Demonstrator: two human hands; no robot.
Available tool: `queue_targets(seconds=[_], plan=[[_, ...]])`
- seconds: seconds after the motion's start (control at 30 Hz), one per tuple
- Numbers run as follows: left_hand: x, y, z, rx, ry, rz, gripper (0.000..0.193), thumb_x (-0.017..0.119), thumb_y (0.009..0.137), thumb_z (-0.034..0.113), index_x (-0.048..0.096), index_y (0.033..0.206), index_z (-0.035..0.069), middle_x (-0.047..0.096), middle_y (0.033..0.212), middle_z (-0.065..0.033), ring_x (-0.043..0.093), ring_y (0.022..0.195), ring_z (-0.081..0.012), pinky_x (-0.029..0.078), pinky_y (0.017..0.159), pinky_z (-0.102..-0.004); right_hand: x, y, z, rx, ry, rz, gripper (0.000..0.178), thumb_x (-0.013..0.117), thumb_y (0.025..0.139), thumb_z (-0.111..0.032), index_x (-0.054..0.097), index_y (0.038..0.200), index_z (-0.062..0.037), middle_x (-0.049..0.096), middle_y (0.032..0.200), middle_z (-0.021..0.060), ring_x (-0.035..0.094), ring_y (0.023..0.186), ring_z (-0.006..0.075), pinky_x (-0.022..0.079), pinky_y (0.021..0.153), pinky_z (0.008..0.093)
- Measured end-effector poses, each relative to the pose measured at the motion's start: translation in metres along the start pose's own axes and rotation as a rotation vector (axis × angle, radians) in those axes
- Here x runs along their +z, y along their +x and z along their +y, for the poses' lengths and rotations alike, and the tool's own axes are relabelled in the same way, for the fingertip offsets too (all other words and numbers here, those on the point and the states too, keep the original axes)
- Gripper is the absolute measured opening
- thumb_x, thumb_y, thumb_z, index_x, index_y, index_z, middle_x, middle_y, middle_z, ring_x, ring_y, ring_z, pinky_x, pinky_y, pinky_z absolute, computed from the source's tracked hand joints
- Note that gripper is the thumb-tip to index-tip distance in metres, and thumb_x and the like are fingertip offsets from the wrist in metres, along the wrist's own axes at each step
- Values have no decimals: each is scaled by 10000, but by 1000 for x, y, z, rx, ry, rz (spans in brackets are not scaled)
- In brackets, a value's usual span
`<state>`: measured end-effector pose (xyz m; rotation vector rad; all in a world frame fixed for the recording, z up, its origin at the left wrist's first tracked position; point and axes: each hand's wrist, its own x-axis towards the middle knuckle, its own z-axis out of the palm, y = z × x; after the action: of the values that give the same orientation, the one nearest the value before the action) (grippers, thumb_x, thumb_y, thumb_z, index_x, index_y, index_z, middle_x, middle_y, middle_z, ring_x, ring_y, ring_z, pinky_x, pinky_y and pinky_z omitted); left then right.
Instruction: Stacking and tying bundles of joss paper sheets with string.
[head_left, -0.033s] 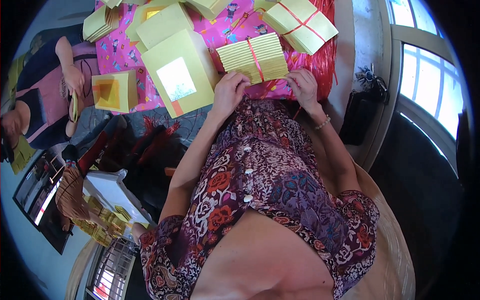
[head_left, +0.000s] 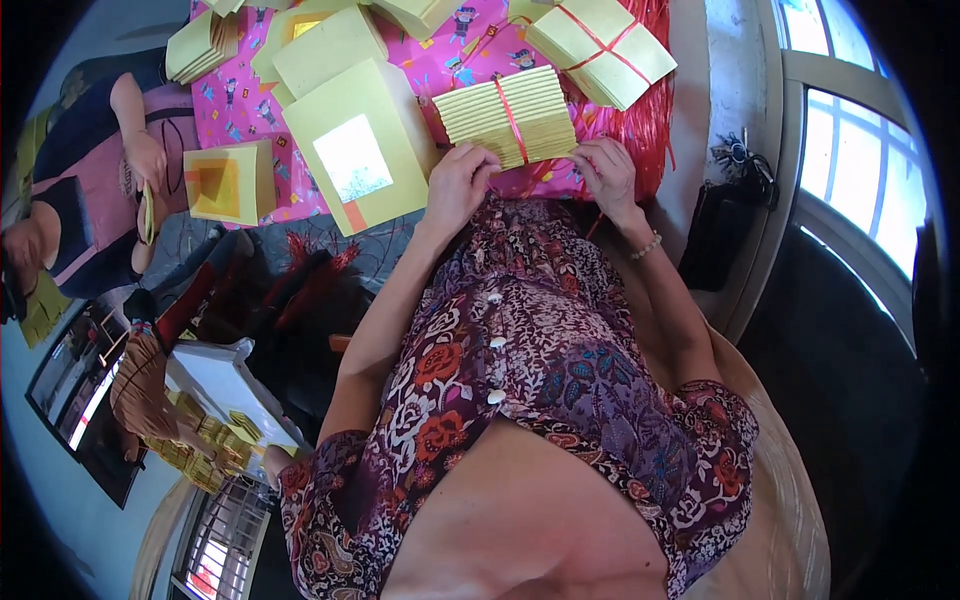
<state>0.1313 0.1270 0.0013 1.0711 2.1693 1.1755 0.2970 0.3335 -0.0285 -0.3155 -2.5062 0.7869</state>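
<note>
A bundle of folded yellow paper (head_left: 475, 112), its folds lying in rows, sits before me with a red string tied across its middle. My left hand (head_left: 460, 185) has its fingers closed at the bundle's near left edge. At the near right corner, my right hand (head_left: 606, 172) pinches the edge between thumb and fingers; a beaded bracelet is on that wrist. Beyond it on the right lies a stack of yellow paper (head_left: 625, 75) tied crosswise with red string. Left of the bundle stands a thick stack of yellow paper (head_left: 408, 120) with a shiny square on top.
A pink patterned cloth (head_left: 225, 105) covers the table, with more yellow paper stacks (head_left: 330, 48) on it. Red plastic strings (head_left: 655, 150) hang at its right edge. At the left, a co-worker's hand (head_left: 147, 158) holds folded paper. A white table (head_left: 225, 375) is at lower left.
</note>
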Motion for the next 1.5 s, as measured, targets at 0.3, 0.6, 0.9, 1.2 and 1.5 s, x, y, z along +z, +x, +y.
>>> queue_targets(seconds=[0.3, 0.6, 0.9, 1.2, 1.5], plan=[[-2, -2, 3, 16, 11, -17, 90, 667, 783, 22, 632, 856, 60, 603, 808, -103, 606, 787, -306, 484, 674, -392, -5, 1, -7, 105, 43, -62, 138, 716, 789, -47, 635, 898, -25, 640, 853, 94, 652, 772, 261, 516, 665, 340], [-2, -3, 2, 19, 40, -11, 76, 666, 792, 32, 635, 855, 64, 604, 806, -93, 606, 786, -297, 484, 672, -384, -4, -5, -10, 185, 51, -72, 133, 720, 798, -71, 642, 900, -34, 640, 838, 89, 644, 723, 259, 508, 628, 341], [2, -3, -2, 32, -8, 28, 66, 663, 799, 43, 642, 858, 64, 601, 793, -90, 599, 777, -287, 476, 677, -385, -2, -2, -6, 301, 178, -64, 125, 718, 822, -103, 658, 898, -23, 656, 837, 90, 651, 717, 232, 505, 634, 321], [3, -1, -7, 36, 30, -2, 130, 689, 784, 65, 638, 903, 61, 602, 834, -93, 592, 820, -297, 483, 710, -387, -4, 1, -1, 428, 269, -129, 127, 733, 814, -55, 667, 899, 13, 655, 828, 72, 638, 745, 124, 508, 677, 258], [6, -10, -7, 142, 220, 93, 300, 761, 707, 104, 629, 975, 76, 562, 936, -82, 533, 896, -293, 469, 770, -389, -23, 31, -11, 303, 259, -108, 194, 768, 780, -100, 644, 897, -9, 619, 833, 60, 634, 725, 157, 517, 653, 284]])
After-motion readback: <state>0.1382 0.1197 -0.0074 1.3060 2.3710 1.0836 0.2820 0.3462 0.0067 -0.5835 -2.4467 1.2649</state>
